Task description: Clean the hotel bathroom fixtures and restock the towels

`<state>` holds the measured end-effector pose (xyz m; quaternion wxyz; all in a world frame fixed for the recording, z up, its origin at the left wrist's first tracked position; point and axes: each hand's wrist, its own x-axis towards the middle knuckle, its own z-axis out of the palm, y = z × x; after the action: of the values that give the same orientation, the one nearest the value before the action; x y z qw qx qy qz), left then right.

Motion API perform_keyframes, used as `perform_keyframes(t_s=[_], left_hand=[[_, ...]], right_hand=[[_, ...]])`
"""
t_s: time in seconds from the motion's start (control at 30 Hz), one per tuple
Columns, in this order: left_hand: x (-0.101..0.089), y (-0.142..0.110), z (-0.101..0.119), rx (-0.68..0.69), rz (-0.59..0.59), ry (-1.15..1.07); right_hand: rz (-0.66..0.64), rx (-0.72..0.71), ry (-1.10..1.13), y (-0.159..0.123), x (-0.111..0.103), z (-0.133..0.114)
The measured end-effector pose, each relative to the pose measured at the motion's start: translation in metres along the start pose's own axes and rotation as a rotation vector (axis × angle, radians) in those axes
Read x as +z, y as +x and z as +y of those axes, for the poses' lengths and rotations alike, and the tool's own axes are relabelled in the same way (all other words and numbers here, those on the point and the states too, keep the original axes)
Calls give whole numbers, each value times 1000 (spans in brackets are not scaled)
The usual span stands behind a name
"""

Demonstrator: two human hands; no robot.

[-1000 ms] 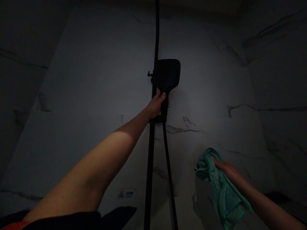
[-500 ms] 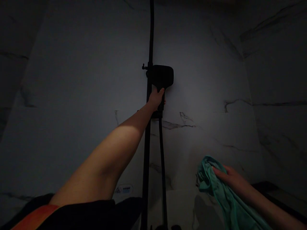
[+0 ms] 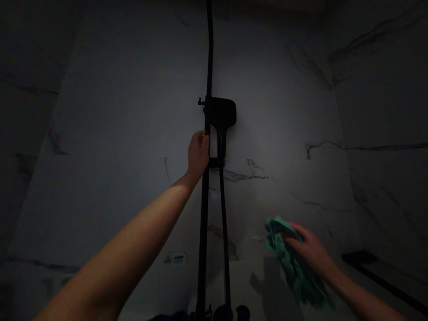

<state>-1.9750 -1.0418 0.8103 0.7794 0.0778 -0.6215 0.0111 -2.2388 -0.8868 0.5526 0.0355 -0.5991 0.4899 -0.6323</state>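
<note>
my left hand (image 3: 198, 151) is curled round the black rail (image 3: 204, 214), just below the shower head (image 3: 222, 112) sitting in its holder on the rail. right hand (image 3: 309, 252) closed on a green cloth (image 3: 287, 258), low & well apart from the rail, near the marble wall (image 3: 117, 133).

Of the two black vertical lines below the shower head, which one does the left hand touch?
The left hand touches the thicker, straight rail on the left. The thinner hose hangs from the shower head's handle to the right, untouched.
</note>
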Motion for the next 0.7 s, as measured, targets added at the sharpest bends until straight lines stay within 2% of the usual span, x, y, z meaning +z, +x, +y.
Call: perform_keyframes(t_s=[0.07,0.17,0.23,0.3,0.37,0.47,0.6,0.7], left_hand=[[-18,-26,4,11,60,19],[-34,-59,8,-45,52,37],[-42,-75,9,-82,26,27],[-52,-87,9,-103,10,11],[-67,-93,8,-119,13,11],[-93,-94,7,-158,12,52],[-115,-89,6,-183,-62,91],[-111,-90,7,-242,-181,87]], right_hand=[[135,-197,103,54,15,-38],[321,-457,227,149,53,-107],[320,-526,251,202,87,-148],[264,-530,235,233,125,-173],[269,-520,184,243,159,-178],[405,-499,114,234,190,-164],[494,-476,105,217,194,-143],[487,-460,138,197,187,-127]])
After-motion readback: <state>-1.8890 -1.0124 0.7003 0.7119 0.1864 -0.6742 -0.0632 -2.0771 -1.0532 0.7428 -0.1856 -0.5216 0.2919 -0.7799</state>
